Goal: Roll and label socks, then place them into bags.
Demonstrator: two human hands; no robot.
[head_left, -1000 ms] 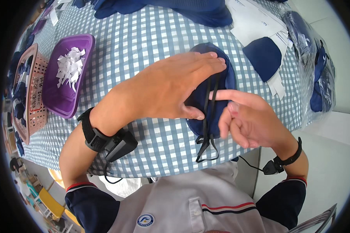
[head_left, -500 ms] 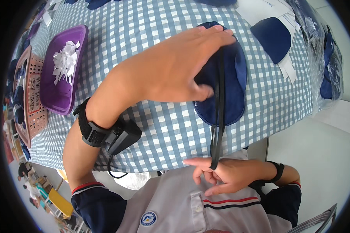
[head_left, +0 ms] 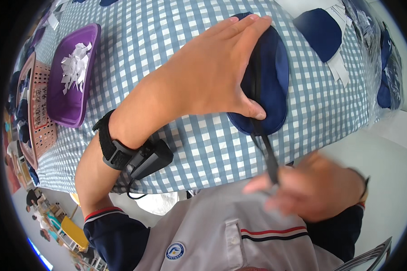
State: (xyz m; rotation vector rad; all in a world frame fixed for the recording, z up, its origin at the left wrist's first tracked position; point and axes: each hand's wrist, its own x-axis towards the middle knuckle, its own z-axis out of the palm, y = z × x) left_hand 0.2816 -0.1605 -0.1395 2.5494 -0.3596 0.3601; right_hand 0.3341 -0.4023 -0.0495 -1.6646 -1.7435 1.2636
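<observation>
A navy satin eye mask [head_left: 276,86] lies lengthwise on the checked tablecloth, pointing away from me. My left hand [head_left: 208,77] rests flat across its left side, fingers stretched to the far end and thumb spread over the near part, which hides much of the mask. A black elastic strap [head_left: 267,153] runs along the mask, under the thumb, and off its near end. Just past the table edge, my right hand [head_left: 309,192] holds the strap's near end, pulled taut. Motion blurs that hand, so its exact finger grip is unclear.
At left stand a purple tray [head_left: 89,77] of white paper scraps and a pink perforated basket [head_left: 43,128] with dark pieces. Another navy piece [head_left: 319,34] lies at far right beside white papers and a clear plastic bag [head_left: 371,58]. A black device is strapped to my left wrist.
My right hand has moved right, drawing the strap's near end with it. The left thumb has come down across the strap. The mask sits slightly farther up the view.
</observation>
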